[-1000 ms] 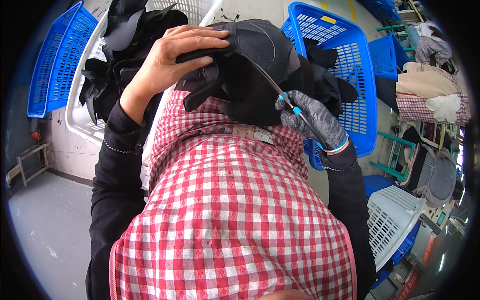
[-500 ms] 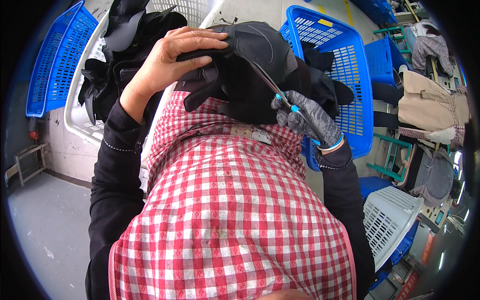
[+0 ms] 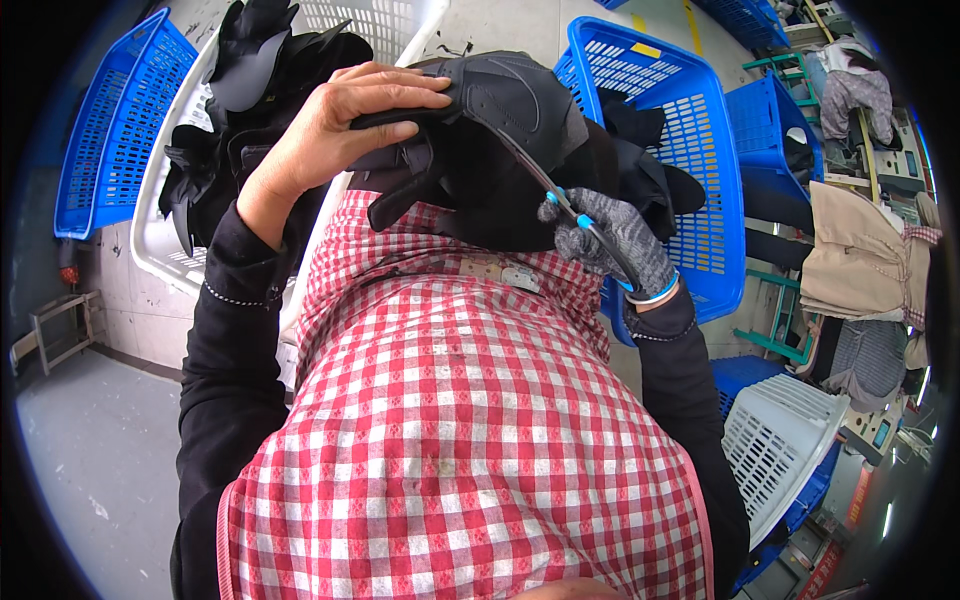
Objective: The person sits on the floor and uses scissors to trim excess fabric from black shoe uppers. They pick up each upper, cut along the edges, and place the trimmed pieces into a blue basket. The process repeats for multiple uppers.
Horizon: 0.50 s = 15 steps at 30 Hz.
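A black stitched piece point(image 3: 515, 95), like a shoe upper, lies over my lap with its dark opening toward me. My left hand point(image 3: 355, 110), bare, is closed on its upper left edge, fingers on top and thumb below. In a grey knit glove, my right hand point(image 3: 610, 240) is wrapped round a long slim metal tool point(image 3: 535, 172) with light blue bands. The tool's narrow end lies against the piece near the opening's edge. I cannot tell whether it is scissors or tweezers. A red-and-white checked apron point(image 3: 460, 420) covers my front.
To my left, a white basket point(image 3: 150, 225) holds several black pieces point(image 3: 250, 75). A blue basket point(image 3: 725, 180) with more black pieces is at my right. Another blue basket point(image 3: 105, 140) stands far left. A grey-white basket point(image 3: 780, 440) sits lower right; a co-worker's beige clothing point(image 3: 850, 240) shows beyond.
My right hand and the tool have shifted slightly left and down. The black piece has tilted a little, while my left hand keeps its hold on the edge.
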{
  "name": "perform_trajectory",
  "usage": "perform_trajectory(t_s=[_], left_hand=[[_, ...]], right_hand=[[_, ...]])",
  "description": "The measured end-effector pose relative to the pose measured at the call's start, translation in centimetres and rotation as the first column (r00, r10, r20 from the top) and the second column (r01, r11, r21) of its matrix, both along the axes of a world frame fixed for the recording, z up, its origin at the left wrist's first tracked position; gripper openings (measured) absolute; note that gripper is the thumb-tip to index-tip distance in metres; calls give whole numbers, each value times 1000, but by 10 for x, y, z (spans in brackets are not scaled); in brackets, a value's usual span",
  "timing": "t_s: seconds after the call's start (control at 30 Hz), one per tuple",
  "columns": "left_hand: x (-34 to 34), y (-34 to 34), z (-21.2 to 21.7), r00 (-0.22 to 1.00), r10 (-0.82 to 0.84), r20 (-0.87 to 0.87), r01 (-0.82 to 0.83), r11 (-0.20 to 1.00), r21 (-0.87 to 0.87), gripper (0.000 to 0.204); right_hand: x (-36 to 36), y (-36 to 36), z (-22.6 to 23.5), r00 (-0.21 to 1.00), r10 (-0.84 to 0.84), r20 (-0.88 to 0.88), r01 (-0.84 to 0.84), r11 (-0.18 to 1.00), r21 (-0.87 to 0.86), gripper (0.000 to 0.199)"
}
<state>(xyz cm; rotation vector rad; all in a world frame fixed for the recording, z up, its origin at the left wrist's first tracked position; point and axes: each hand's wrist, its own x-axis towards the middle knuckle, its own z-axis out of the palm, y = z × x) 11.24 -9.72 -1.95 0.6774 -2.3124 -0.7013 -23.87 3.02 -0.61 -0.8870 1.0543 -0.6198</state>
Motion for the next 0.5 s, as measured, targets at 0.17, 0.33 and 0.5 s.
perform_trajectory(t_s=[0.17, 0.33, 0.5], left_hand=[[-5, 3, 2, 1000, -14, -4, 14, 999, -48, 33], [-6, 6, 2, 1000, 0, 26, 2, 998, -67, 34], [-7, 10, 2, 999, 14, 51, -11, 998, -59, 34]], right_hand=[[5, -3, -5, 986, -167, 8, 163, 971, 178, 35], [5, -4, -2, 996, -80, 48, 75, 993, 93, 35], [2, -2, 5, 994, -87, 64, 76, 984, 161, 34]])
